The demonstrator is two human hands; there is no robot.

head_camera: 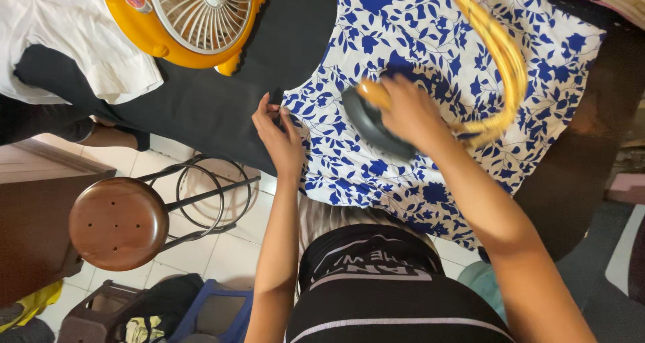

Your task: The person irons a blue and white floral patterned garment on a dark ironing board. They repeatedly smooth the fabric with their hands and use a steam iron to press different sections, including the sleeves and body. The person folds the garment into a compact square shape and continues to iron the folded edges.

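A white cloth with a blue leaf print lies spread over a black-covered board. My right hand grips the orange handle of a dark grey iron that rests on the cloth, its yellow braided cord looping away to the upper right. My left hand pinches the cloth's left edge, holding it against the board.
A yellow fan sits at the board's far left beside folded white fabric. Below the board stand a round wooden stool with a metal frame, a brown plastic stool and a blue one on white tiles.
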